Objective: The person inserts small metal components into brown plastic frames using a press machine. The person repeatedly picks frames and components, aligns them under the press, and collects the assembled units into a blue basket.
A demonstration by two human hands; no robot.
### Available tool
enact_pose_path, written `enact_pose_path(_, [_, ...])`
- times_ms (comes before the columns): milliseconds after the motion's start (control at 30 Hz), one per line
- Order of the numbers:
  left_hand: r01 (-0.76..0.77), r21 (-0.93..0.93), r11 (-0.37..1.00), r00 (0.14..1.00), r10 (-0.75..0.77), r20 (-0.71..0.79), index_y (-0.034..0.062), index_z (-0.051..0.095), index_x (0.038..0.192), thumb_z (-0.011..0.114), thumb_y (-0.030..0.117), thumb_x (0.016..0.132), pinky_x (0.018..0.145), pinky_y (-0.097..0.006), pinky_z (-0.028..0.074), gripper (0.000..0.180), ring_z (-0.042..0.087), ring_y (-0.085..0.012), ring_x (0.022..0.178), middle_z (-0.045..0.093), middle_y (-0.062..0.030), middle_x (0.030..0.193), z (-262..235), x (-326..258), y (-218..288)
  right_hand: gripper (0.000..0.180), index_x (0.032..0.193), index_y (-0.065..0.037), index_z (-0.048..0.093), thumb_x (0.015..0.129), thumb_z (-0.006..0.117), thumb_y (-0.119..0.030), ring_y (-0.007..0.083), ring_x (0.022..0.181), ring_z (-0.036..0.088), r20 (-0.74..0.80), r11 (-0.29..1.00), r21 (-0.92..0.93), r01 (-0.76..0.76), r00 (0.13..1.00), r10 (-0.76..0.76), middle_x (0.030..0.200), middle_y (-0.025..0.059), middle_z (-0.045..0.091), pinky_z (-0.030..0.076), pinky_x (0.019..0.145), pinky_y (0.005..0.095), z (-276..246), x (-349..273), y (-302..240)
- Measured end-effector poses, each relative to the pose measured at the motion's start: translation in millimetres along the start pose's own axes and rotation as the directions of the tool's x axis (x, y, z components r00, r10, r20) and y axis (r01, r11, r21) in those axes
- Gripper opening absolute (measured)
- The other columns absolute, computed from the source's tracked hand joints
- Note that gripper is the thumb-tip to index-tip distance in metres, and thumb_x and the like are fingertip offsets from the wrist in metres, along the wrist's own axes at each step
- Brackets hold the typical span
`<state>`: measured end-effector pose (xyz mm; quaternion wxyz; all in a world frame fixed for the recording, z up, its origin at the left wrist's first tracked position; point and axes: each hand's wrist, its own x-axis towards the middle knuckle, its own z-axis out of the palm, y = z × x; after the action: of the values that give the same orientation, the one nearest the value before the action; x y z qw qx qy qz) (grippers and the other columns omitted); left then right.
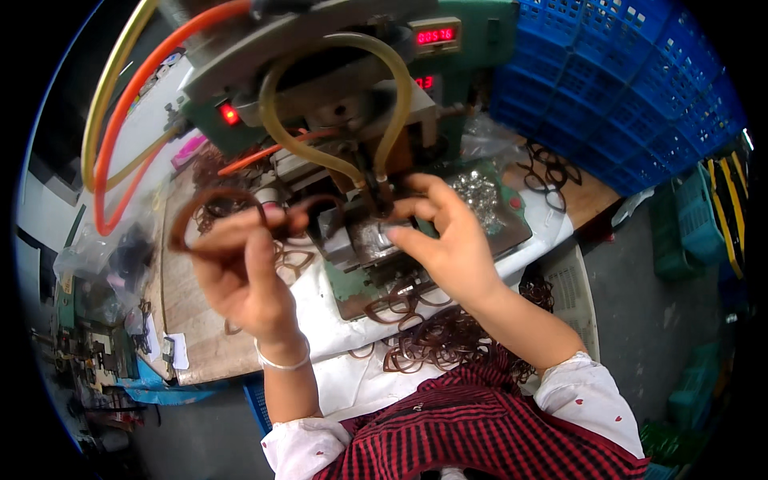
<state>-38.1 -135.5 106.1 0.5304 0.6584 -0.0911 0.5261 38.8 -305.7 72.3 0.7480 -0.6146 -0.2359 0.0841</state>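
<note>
Your left hand [244, 284] grips a brown frame [232, 193], blurred, left of the machine's metal block [372, 244]. Your right hand [452, 240] curls its fingers at that block; whether it pinches anything, I cannot tell. A frame pile [440, 340] lies nearer you.

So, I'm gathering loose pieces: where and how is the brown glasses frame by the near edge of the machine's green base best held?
The brown glasses frame is probably best pinched at its left rim, from above and the near left: that rim is a thin open loop, the machine stands beyond, and the right forearm crosses to the right.
</note>
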Motion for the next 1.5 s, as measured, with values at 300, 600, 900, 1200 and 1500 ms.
enact_pose_path(300, [-0.636, 0.192, 0.747, 0.653, 0.389, 0.65, 0.0095, 0.064, 0.088, 0.079, 0.008, 0.07, 0.048, -0.024, 0.043, 0.023, 0.057, -0.0139, 0.06, 0.072, -0.0073, 0.098, 19, -41, -4, 0.019, 0.092, -0.005, 0.068, 0.076, 0.069, -0.014, 0.0367, 0.118, 0.053, -0.022, 0.309, -0.946, 0.094, 0.936, -0.351, 0.112, 0.0169, 0.064, 0.042, 0.099, 0.0452, -116, 11, 90])
enact_pose_path(600, [-0.658, 0.224, 0.719, 0.646, 0.386, 0.658, 0.0081, 0.063, 0.085, 0.08, 0.005, 0.068, 0.051, -0.026, 0.047, 0.024, 0.066, -0.0172, 0.069, 0.073, -0.0068, 0.097, 28, -54, -10, 0.017, 0.09, -0.008, 0.065, 0.075, 0.069, -0.014, 0.0329, 0.109, 0.055, 0.029, 0.367, -0.913, 0.177, 0.927, -0.375, 0.106, 0.0107, 0.061, 0.046, 0.085, 0.0443, -114, 18, 92])
enact_pose_path(900, [-0.33, 0.322, 0.887, 0.842, 0.123, 0.526, 0.0085, 0.066, 0.105, 0.076, 0.005, 0.07, 0.093, -0.049, 0.051, 0.037, 0.064, -0.0351, 0.11, 0.067, -0.015, 0.115, -7, -116, 10, 0.016, 0.096, -0.001, 0.069, 0.083, 0.061, -0.004, 0.0352, 0.099, 0.064, 0.162, 0.381, -0.851, 0.362, 0.87, -0.465, 0.104, 0.0163, 0.068, 0.049, 0.09, 0.0436, -116, 49, 105])
enact_pose_path(1200, [-0.202, 0.775, 0.598, 0.979, 0.139, 0.148, 0.0016, 0.067, 0.095, 0.068, -0.003, 0.081, 0.084, -0.034, 0.046, 0.015, 0.061, -0.0254, 0.097, 0.068, -0.0122, 0.106, -91, -16, 6, 0.02, 0.091, 0.0, 0.071, 0.088, 0.056, -0.012, 0.0209, 0.08, 0.067, -0.223, 0.748, -0.662, 0.047, 0.94, -0.257, 0.084, 0.0124, 0.071, 0.049, 0.074, 0.029, -123, 44, 103])
enact_pose_path(1500, [-0.059, 0.996, -0.061, 0.891, -0.453, 0.025, 0.0035, 0.072, 0.074, 0.066, 0.013, 0.071, 0.069, -0.043, 0.051, 0.012, 0.063, -0.034, 0.082, 0.062, -0.0175, 0.093, -111, -42, -205, 0.021, 0.093, -0.002, 0.073, 0.086, 0.06, -0.015, 0.024, 0.078, 0.068, -0.308, 0.743, -0.67, 0.012, 0.905, -0.293, 0.084, 0.0156, 0.071, 0.051, 0.073, 0.0309, -106, 66, 101])
